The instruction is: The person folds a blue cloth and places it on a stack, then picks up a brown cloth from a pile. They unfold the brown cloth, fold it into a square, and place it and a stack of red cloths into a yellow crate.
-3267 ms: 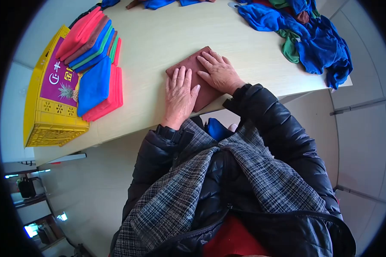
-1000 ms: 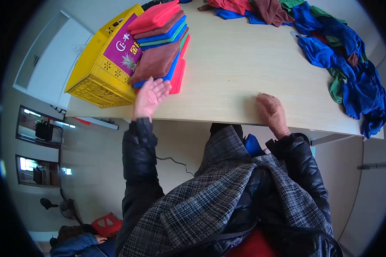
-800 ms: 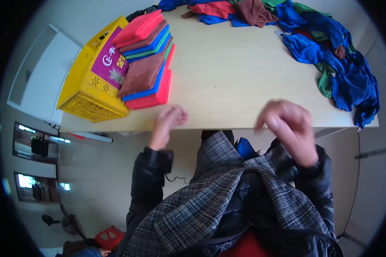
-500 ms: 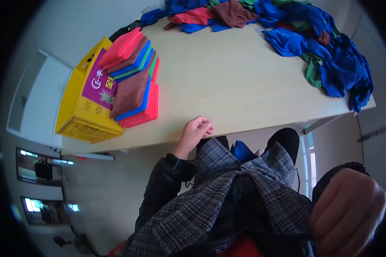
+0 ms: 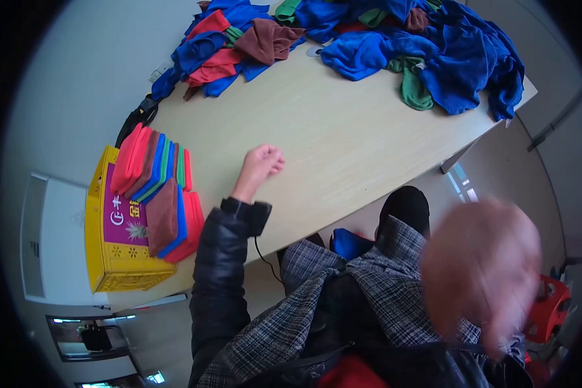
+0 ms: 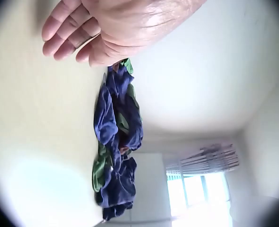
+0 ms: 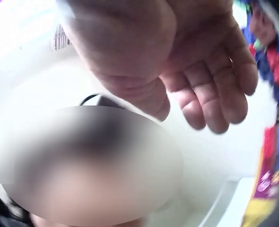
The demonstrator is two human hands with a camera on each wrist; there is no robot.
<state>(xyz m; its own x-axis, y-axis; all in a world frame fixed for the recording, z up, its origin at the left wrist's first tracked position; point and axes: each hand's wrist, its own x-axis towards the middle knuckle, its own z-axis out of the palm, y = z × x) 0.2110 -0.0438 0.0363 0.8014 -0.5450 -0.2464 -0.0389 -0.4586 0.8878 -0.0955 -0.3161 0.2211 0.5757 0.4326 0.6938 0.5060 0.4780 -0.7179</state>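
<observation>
The left hand (image 5: 258, 171) is over the bare table (image 5: 291, 129), its fingers loosely curled and nothing in them; the left wrist view shows that hand (image 6: 116, 28) empty too. Close to the head camera, the right hand (image 5: 482, 271) is raised and blurred. In the right wrist view the right hand (image 7: 177, 56) hangs with bent, relaxed fingers and holds nothing. Folded cloths in red, brown, blue and green stand in two groups at the table's left, with a brown cloth (image 5: 162, 218) and a red cloth (image 5: 193, 223) in the nearer one.
A yellow crate (image 5: 132, 276) stands beside the folded cloths. Loose crumpled cloths lie along the far side, a brown one (image 5: 268, 41) and a blue heap (image 5: 459, 61) among them. A red chair (image 5: 548, 309) stands on the floor at the right.
The right hand has left the table and risen close to the head camera. The left hand has moved from the folded cloths over the bare table. The brown cloth pressed earlier is no longer before the person.
</observation>
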